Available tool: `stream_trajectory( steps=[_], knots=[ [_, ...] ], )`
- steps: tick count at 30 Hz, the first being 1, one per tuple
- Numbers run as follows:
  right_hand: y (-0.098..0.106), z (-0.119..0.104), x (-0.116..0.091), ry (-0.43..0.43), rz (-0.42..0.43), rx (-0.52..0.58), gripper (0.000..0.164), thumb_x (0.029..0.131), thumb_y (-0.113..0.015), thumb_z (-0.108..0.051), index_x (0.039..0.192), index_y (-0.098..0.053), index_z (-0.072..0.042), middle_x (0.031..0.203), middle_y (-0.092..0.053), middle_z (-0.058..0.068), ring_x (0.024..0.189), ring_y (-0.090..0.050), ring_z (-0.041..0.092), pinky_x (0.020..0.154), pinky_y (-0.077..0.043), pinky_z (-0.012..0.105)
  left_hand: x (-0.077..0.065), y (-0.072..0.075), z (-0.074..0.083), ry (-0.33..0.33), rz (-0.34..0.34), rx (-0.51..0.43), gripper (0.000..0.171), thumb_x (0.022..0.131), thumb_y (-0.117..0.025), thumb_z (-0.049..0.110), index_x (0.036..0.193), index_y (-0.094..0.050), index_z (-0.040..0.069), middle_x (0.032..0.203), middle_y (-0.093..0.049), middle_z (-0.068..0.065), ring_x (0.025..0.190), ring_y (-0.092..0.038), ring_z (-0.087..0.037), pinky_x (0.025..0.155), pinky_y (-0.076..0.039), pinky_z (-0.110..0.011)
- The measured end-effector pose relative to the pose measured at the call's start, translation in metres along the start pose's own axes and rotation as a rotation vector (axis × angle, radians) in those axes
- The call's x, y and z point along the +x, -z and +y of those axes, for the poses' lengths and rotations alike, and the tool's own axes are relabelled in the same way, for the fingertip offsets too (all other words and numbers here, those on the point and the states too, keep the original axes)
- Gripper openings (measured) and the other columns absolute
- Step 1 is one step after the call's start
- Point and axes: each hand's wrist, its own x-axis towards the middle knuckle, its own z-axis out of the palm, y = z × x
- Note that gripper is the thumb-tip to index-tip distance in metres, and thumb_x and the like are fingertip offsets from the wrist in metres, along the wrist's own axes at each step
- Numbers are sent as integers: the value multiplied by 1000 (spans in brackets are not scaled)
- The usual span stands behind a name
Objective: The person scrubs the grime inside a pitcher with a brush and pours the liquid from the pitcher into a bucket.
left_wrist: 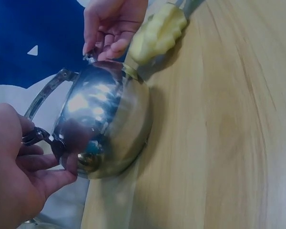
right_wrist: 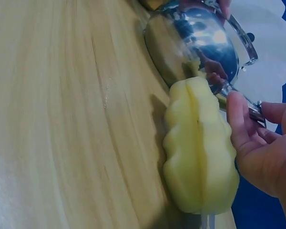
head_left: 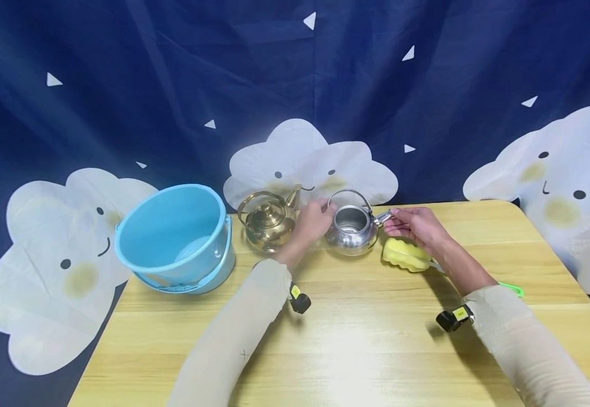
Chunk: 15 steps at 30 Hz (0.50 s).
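A lidless silver kettle (head_left: 352, 242) is on the wooden table, its bare inside showing from above and its hoop handle (left_wrist: 42, 95) raised. At the left side of this kettle my left hand (head_left: 316, 219) grips the lower end of the handle, fingertips right at the shiny body. On the opposite side, the thumb and fingers of my right hand (head_left: 419, 227) pinch the spout (right_wrist: 245, 105) near its tip. Just below that hand lies a yellow ribbed sponge brush (right_wrist: 198, 148), close to the kettle.
To the left of the silver kettle stands a brass kettle (head_left: 269, 234) with its lid on. A large light-blue bucket (head_left: 169, 217) is farther left on the table (head_left: 356, 345). A green hooked end (head_left: 512, 289) shows beside the right sleeve. Behind hangs a dark blue curtain (head_left: 254, 68) with clouds.
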Motion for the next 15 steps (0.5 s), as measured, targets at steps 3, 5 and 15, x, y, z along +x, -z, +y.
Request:
stream_trajectory(
  steps=[3, 5, 15],
  knots=[
    [-1, 2, 0, -9, -2, 43, 20, 107, -55, -15, 101, -71, -4, 81, -77, 4, 74, -77, 12, 75, -63, 23, -1, 1, -4, -23, -19, 24, 27, 108, -51, 32, 93, -64, 13, 70, -53, 1, 63, -48, -15, 63, -44, -30],
    [-2, 3, -1, -17, -4, 70, 22, 107, -55, -16, 98, -73, -6, 80, -77, 4, 73, -76, 12, 74, -63, 23, -1, 2, -6, -45, -38, 35, 27, 108, -50, 32, 94, -64, 13, 70, -53, 1, 63, -48, -15, 62, -43, -29],
    [-7, 0, -8, -10, 40, 75, 20, 107, -56, -16, 100, -71, -5, 81, -76, 2, 74, -74, 10, 74, -63, 22, -6, 17, -7, -118, -149, 91, 44, 110, -46, 30, 142, -58, 3, 122, -72, -15, 74, -62, -27, 86, -59, -40]
  ],
)
